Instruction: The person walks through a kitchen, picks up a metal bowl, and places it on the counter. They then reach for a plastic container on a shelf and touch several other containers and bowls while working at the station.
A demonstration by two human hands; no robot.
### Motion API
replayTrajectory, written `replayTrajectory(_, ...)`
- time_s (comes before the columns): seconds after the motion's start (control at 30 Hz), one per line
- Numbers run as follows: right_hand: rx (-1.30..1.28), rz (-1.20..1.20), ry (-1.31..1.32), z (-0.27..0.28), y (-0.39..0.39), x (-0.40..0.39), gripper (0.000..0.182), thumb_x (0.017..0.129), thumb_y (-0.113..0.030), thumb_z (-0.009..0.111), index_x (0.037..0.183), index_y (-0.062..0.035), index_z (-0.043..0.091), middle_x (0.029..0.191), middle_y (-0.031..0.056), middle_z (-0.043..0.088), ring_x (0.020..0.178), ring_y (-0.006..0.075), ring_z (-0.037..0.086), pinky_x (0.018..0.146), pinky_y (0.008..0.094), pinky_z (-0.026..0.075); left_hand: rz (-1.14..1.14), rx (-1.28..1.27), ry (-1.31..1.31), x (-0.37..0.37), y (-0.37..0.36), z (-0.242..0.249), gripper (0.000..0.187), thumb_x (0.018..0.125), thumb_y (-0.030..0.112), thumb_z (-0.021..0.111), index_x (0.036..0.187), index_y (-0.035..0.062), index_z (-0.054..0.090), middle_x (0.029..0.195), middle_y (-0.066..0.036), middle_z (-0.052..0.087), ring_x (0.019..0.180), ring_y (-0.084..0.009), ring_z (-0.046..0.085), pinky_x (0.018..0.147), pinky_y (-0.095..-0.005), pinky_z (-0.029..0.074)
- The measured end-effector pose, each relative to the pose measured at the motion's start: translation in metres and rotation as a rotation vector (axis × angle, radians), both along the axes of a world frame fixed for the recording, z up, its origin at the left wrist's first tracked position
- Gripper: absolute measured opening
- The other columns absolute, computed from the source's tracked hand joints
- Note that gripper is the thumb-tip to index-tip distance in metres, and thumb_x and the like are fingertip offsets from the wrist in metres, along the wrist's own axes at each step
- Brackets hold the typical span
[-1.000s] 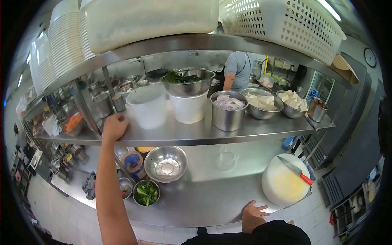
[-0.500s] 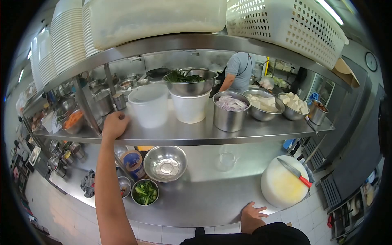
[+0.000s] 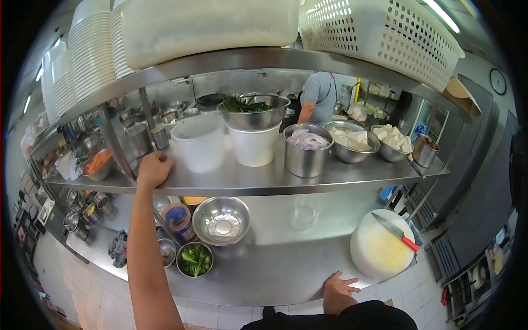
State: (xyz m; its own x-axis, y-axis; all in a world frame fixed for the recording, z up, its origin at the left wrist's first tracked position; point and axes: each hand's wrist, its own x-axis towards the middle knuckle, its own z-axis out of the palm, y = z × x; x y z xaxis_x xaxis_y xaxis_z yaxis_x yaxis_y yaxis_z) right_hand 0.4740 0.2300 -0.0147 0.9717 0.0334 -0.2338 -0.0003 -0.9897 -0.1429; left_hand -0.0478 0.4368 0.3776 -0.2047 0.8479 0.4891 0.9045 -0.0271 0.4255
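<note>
My left hand (image 3: 155,169) rests on the raised steel shelf (image 3: 258,179) near its front edge, fingers curled in, with nothing visible in it. Just right of it stands a lidded white plastic tub (image 3: 199,146). Down on the worktop's front edge lies my right hand (image 3: 339,287), fingers spread and holding nothing. The round white chopping block (image 3: 374,253) is close to that hand, and a red-handled knife (image 3: 396,231) lies across it. Left of centre on the worktop are a metal bowl (image 3: 223,221) and a smaller bowl of chopped greens (image 3: 195,260).
Along the shelf stand a bowl of long greens (image 3: 256,113) on a white bucket (image 3: 253,146), a pot of sliced onions (image 3: 308,157), and bowls of white blocks (image 3: 352,144). Overhead are a white basket (image 3: 379,41) and stacked containers (image 3: 91,55). A person (image 3: 320,99) stands beyond.
The view has shifted very slightly. Both hands stay where they were, and no object has visibly moved.
</note>
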Motion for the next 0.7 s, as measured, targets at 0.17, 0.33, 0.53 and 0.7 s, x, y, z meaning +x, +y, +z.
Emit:
replayTrajectory(0.17,-0.004,-0.008,-0.008,-0.014,0.004,0.004,0.089,0.091,-0.06,0.046,0.161,-0.0165,0.014,0.162,0.0333,0.002,0.12,0.0451,0.053,0.099,0.0515,0.045,0.021,-0.014,-0.017,0.002,-0.001,0.0,0.049,0.076,0.041,0.068,0.103,-0.0002,0.074,0.105,-0.025,0.071,0.102,-0.039,0.067,0.091,-0.0429,0.051)
replayTrajectory(0.33,-0.019,-0.014,-0.013,-0.027,0.001,0.006,0.089,0.09,-0.061,0.045,0.161,-0.0173,0.014,0.163,0.033,0.001,0.123,0.0455,0.052,0.1,0.0521,0.045,0.017,0.012,-0.012,0.0,0.0,-0.002,0.049,0.075,0.039,0.068,0.103,-0.0005,0.074,0.105,-0.025,0.071,0.102,-0.039,0.067,0.091,-0.0426,0.052)
replayTrajectory(0.53,-0.042,0.044,0.007,-0.028,0.0,0.009,0.087,0.092,-0.061,0.044,0.161,-0.0174,0.016,0.163,0.033,0.003,0.125,0.0468,0.05,0.101,0.052,0.045,-0.007,0.012,-0.017,-0.001,0.001,-0.003,0.048,0.075,0.039,0.067,0.101,-0.0011,0.073,0.105,-0.025,0.07,0.101,-0.0398,0.067,0.09,-0.0437,0.052)
replayTrajectory(0.7,-0.295,0.372,0.031,-0.011,-0.006,0.005,0.085,0.093,-0.06,0.043,0.161,-0.0154,0.014,0.161,0.0359,0.007,0.134,0.0494,0.045,0.101,0.0524,0.046,0.02,0.005,0.0,0.002,0.0,0.001,0.048,0.076,0.039,0.067,0.101,-0.0013,0.073,0.103,-0.025,0.07,0.1,-0.041,0.066,0.09,-0.0443,0.052)
